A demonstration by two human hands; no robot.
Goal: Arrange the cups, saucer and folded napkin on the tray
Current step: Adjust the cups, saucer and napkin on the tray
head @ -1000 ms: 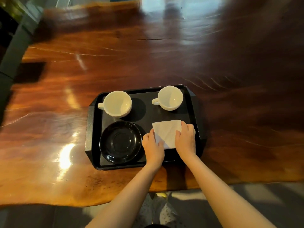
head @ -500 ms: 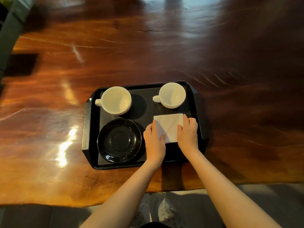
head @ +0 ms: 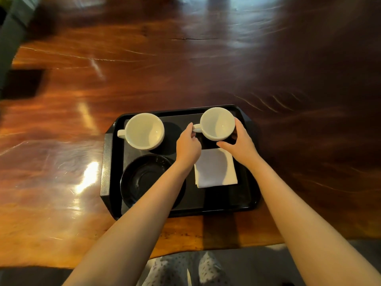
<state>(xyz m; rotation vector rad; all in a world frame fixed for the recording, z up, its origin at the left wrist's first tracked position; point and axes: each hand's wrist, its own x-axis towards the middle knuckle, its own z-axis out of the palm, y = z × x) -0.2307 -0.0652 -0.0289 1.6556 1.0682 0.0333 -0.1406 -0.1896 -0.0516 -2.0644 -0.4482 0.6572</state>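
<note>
A black tray (head: 107, 162) lies on the wooden table near its front edge. On it stand two white cups: the left cup (head: 144, 131) at the back left and the right cup (head: 217, 123) at the back right. A black saucer (head: 142, 178) sits at the front left, partly hidden by my left forearm. A folded white napkin (head: 215, 168) lies flat at the front right. My left hand (head: 188, 143) pinches the right cup's handle. My right hand (head: 240, 142) wraps around that cup's right side.
The glossy wooden table (head: 185, 69) stretches far beyond the tray, with bright reflections on the left. Its front edge runs just below the tray. A dark post (head: 12, 34) stands at the far left corner. My patterned shoes (head: 185, 269) show below the edge.
Both hands left the napkin and moved back to the right cup, which they now hold. The napkin lies flat on the tray.
</note>
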